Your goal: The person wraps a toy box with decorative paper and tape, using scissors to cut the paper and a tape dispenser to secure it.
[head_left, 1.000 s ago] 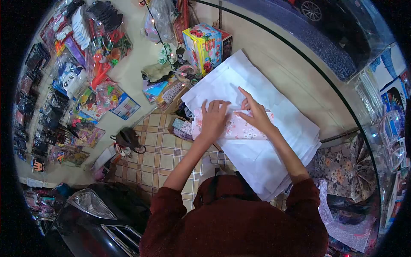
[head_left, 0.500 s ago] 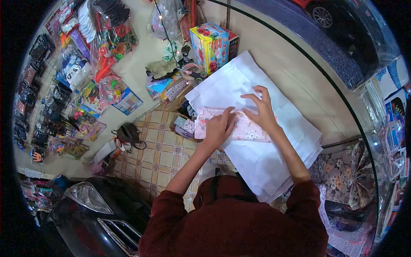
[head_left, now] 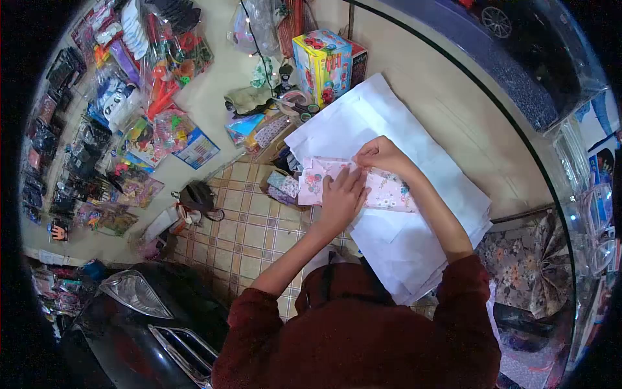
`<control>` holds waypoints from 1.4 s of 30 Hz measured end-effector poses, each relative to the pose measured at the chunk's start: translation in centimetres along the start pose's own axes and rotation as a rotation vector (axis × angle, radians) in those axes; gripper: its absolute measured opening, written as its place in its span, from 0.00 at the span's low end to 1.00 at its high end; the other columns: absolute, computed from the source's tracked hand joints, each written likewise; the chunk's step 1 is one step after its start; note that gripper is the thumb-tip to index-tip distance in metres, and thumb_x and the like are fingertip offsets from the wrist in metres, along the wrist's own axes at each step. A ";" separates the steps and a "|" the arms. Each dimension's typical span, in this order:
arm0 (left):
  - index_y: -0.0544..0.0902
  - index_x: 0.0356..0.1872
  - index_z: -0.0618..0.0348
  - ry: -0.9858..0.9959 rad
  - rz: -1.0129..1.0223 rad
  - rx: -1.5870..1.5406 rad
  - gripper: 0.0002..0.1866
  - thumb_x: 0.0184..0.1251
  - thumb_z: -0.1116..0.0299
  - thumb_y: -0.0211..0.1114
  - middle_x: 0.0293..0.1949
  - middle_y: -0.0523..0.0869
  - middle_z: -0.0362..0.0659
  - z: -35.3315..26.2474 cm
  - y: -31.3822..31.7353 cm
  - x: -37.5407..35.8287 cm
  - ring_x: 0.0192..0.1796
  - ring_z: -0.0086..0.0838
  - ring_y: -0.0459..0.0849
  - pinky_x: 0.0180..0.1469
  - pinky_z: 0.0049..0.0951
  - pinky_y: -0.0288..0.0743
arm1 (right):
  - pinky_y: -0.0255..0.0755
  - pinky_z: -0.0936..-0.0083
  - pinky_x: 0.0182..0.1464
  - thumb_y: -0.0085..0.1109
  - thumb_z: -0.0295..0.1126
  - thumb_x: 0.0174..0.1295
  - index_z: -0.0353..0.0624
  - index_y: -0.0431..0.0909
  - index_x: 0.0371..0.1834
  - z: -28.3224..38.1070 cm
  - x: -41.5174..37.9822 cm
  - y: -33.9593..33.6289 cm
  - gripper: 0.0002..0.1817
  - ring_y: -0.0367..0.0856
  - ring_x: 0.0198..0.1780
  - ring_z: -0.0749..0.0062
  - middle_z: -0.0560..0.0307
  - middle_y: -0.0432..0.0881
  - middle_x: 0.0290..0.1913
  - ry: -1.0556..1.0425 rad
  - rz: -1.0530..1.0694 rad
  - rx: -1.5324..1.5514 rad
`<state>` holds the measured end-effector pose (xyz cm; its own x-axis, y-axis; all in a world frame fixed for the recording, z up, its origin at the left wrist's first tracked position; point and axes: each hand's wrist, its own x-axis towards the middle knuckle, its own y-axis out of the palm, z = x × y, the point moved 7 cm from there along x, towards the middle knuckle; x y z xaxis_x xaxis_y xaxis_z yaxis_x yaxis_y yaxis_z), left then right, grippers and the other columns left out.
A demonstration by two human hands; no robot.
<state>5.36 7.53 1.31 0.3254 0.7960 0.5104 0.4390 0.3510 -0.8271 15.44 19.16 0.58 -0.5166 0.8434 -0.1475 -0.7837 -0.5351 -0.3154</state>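
A pink floral piece (head_left: pixel 389 194), folded into a long flat strip, lies across a stack of large white sheets (head_left: pixel 427 149). My left hand (head_left: pixel 346 198) rests on the middle of the strip, palm down, its fingers spread. At the strip's upper edge, just right of those fingertips, my right hand (head_left: pixel 381 155) has its fingers drawn together in a pinch. Whatever the pinch holds is too small to make out.
Scissors (head_left: pixel 297 109) and a colourful toy box (head_left: pixel 322 65) stand beyond the sheets' upper left corner. An open carton (head_left: pixel 275 150) is left of the sheets. Bagged goods (head_left: pixel 172 78) hang at the left, above a black toy car (head_left: pixel 162 324).
My right hand has come down and left onto the strip's upper edge, and its fingers have closed. My left hand has shifted slightly down and right and lies flatter on the strip.
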 end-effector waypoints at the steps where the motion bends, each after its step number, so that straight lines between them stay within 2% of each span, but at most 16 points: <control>1: 0.81 0.55 0.48 -0.038 0.004 -0.025 0.20 0.63 0.56 0.63 0.55 0.77 0.47 0.1 -0.1 -0.1 0.61 0.40 0.71 0.57 0.52 0.60 | 0.74 0.81 0.31 0.67 0.34 0.55 0.32 0.84 0.31 -0.4 0.3 0.1 0.13 0.81 0.27 0.78 0.55 0.85 0.26 0.031 -0.007 -0.009; 3: 0.81 0.55 0.45 -0.111 0.010 -0.073 0.20 0.63 0.56 0.64 0.55 0.74 0.48 0.4 -0.1 -0.1 0.61 0.41 0.69 0.56 0.52 0.58 | 0.75 0.80 0.32 0.68 0.36 0.53 0.33 0.85 0.30 -0.8 0.6 0.2 0.13 0.82 0.27 0.77 0.54 0.85 0.25 0.058 -0.022 -0.059; 6: 0.82 0.54 0.42 -0.114 -0.069 -0.030 0.19 0.62 0.55 0.64 0.53 0.73 0.48 0.4 -0.4 -0.3 0.58 0.42 0.68 0.56 0.49 0.55 | 0.74 0.80 0.30 0.69 0.37 0.52 0.34 0.86 0.27 -1.1 0.7 0.1 0.14 0.82 0.25 0.77 0.55 0.84 0.22 0.046 -0.045 -0.137; 9: 0.83 0.53 0.41 -0.097 -0.104 -0.007 0.18 0.61 0.54 0.65 0.55 0.72 0.49 0.5 -0.8 -0.3 0.59 0.43 0.67 0.57 0.50 0.55 | 0.74 0.80 0.29 0.69 0.38 0.51 0.34 0.86 0.27 -1.2 0.8 0.0 0.14 0.82 0.24 0.78 0.55 0.85 0.22 0.032 -0.054 -0.131; 18: 0.84 0.52 0.42 -0.108 -0.062 -0.033 0.19 0.61 0.54 0.65 0.65 0.68 0.50 0.7 -0.4 -0.4 0.68 0.44 0.63 0.62 0.54 0.52 | 0.74 0.81 0.29 0.68 0.35 0.51 0.32 0.85 0.27 -0.6 0.7 0.0 0.13 0.81 0.24 0.77 0.54 0.85 0.23 0.041 -0.023 -0.157; 20: 0.84 0.53 0.42 -0.109 -0.064 -0.036 0.19 0.61 0.54 0.65 0.65 0.67 0.50 0.7 -0.5 -0.4 0.68 0.44 0.62 0.62 0.55 0.52 | 0.73 0.83 0.27 0.68 0.33 0.53 0.30 0.83 0.27 -0.2 0.6 0.1 0.13 0.80 0.24 0.80 0.55 0.84 0.23 0.036 -0.018 -0.165; 27: 0.83 0.54 0.41 -0.085 -0.054 0.001 0.19 0.61 0.54 0.65 0.68 0.65 0.51 0.7 -0.2 -0.4 0.70 0.46 0.60 0.62 0.56 0.52 | 0.72 0.82 0.27 0.66 0.32 0.54 0.31 0.84 0.29 -0.8 1.0 0.1 0.11 0.79 0.24 0.80 0.55 0.84 0.24 0.092 0.030 -0.162; 30: 0.83 0.54 0.41 -0.109 -0.060 -0.030 0.19 0.62 0.54 0.64 0.68 0.63 0.53 0.7 -0.3 -0.5 0.70 0.49 0.59 0.64 0.57 0.51 | 0.72 0.83 0.30 0.65 0.32 0.56 0.32 0.84 0.31 -0.8 1.1 0.3 0.11 0.80 0.27 0.80 0.56 0.84 0.26 0.102 0.080 -0.063; 35: 0.82 0.55 0.42 -0.113 -0.108 -0.042 0.19 0.64 0.53 0.62 0.73 0.53 0.59 0.7 -0.4 -0.6 0.74 0.52 0.52 0.69 0.63 0.42 | 0.73 0.84 0.34 0.64 0.33 0.60 0.33 0.84 0.35 1.1 0.3 0.3 0.11 0.81 0.31 0.81 0.58 0.85 0.29 0.040 0.056 0.081; 39: 0.82 0.55 0.41 -0.104 -0.121 -0.018 0.19 0.64 0.52 0.62 0.74 0.47 0.63 0.7 -0.4 -0.5 0.76 0.56 0.46 0.70 0.65 0.37 | 0.73 0.83 0.33 0.65 0.34 0.60 0.34 0.84 0.35 1.8 0.4 0.4 0.12 0.81 0.31 0.82 0.58 0.85 0.29 -0.005 0.095 0.094; 42: 0.84 0.54 0.41 -0.111 -0.100 -0.032 0.19 0.63 0.54 0.64 0.73 0.44 0.68 0.8 -0.1 -0.5 0.75 0.62 0.41 0.69 0.68 0.37 | 0.73 0.84 0.34 0.65 0.35 0.60 0.33 0.84 0.34 1.0 0.6 0.9 0.12 0.81 0.32 0.82 0.58 0.85 0.29 0.005 0.176 0.050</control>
<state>4.51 7.46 0.92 0.1848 0.8083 0.5590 0.4914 0.4166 -0.7648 14.02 19.16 1.17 -0.6452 0.7370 -0.2013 -0.6978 -0.6757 -0.2376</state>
